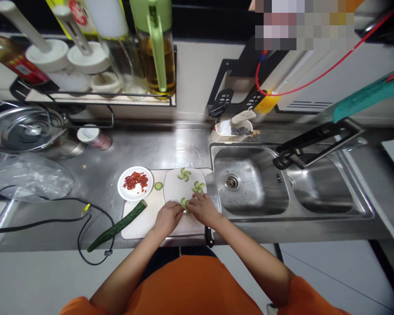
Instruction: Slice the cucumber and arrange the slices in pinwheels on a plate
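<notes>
My left hand [167,217] and my right hand [203,209] meet at the near edge of a white plate [177,188] that rests on a pale cutting board [141,221]. Both hands pinch small cucumber slices [184,202] on the plate. Two other clusters of cucumber slices [184,174] lie arranged on the plate, further from me. One loose slice [158,186] sits on the board beside the plate. A long cut cucumber [118,226] lies diagonally across the board's left corner, sticking out past the counter edge.
A small white dish of red bits [135,183] sits left of the plate. A black knife handle [209,236] pokes out under my right wrist. A double steel sink [252,183] with a black tap [315,142] lies right. Black cables [68,210] run left; bottles and jars line the shelf.
</notes>
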`<state>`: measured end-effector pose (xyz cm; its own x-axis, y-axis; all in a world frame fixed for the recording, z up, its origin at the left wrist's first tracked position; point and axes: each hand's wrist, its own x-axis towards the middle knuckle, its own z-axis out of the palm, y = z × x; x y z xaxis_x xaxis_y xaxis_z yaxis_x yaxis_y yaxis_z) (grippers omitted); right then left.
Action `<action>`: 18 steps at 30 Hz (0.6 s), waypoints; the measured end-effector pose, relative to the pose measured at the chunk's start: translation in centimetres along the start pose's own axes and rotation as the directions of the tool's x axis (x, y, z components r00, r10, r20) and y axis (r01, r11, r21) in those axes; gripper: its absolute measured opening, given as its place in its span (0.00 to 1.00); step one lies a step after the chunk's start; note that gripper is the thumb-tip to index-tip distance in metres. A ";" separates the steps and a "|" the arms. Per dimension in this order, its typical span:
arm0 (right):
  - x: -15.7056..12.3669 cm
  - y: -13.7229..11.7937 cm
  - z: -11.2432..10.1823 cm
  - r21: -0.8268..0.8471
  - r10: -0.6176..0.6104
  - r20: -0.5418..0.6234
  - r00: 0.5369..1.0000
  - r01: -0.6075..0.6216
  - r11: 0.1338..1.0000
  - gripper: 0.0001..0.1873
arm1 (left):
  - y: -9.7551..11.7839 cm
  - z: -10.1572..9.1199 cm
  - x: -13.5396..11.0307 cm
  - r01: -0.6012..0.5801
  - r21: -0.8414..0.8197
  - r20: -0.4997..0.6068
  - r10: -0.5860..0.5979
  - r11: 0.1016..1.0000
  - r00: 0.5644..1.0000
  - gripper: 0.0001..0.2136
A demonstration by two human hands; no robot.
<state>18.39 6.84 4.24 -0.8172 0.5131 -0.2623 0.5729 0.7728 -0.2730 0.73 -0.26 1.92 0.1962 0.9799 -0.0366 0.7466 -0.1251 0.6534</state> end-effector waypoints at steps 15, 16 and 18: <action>-0.2 -0.5 -0.3 -0.071 -0.052 -0.003 0.999 0.052 0.996 0.11 | -0.1 0.0 0.1 0.024 -0.003 0.018 -0.024 1.000 1.000 0.08; -0.2 -0.6 -0.3 -0.070 -0.051 -0.003 0.999 0.050 0.996 0.11 | -0.1 0.0 0.1 0.022 -0.005 0.017 -0.022 1.000 1.000 0.08; -0.2 -0.6 -0.4 -0.070 -0.048 -0.001 0.999 0.048 0.996 0.12 | -0.1 0.0 0.2 0.014 -0.009 0.019 -0.014 1.000 1.000 0.08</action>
<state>18.17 6.42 4.79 -0.8440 0.4755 -0.2481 0.5272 0.8207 -0.2203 0.67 -0.09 1.87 0.1976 0.9784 -0.0601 0.7437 -0.1097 0.6594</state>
